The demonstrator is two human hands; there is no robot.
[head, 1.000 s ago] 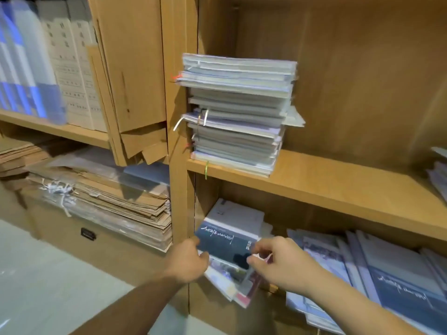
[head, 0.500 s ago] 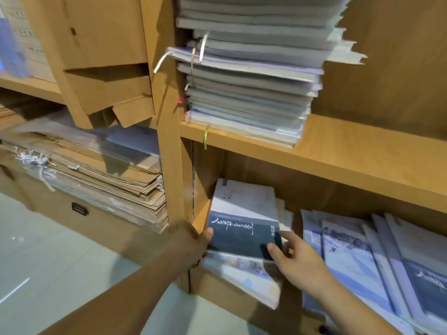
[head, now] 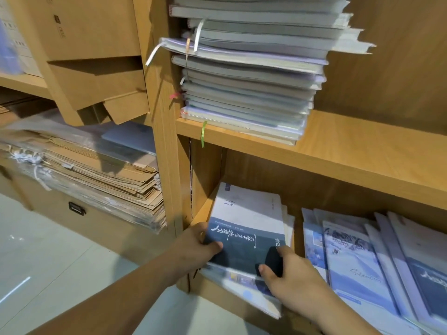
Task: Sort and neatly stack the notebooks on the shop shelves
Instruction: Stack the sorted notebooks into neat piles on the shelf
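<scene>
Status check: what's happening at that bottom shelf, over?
Left hand grips notebook stack at left edge; right hand holds front-right corner. Stack overhangs shelf front. Slanted notebooks close on right.

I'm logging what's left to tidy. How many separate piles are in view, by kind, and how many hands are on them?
Notebook piles: 3 (tall stack, held pile, fanned row)
Brown paper bag piles: 1
Hands, both gripping the held pile: 2 (left hand, right hand)
Total: 6
</scene>
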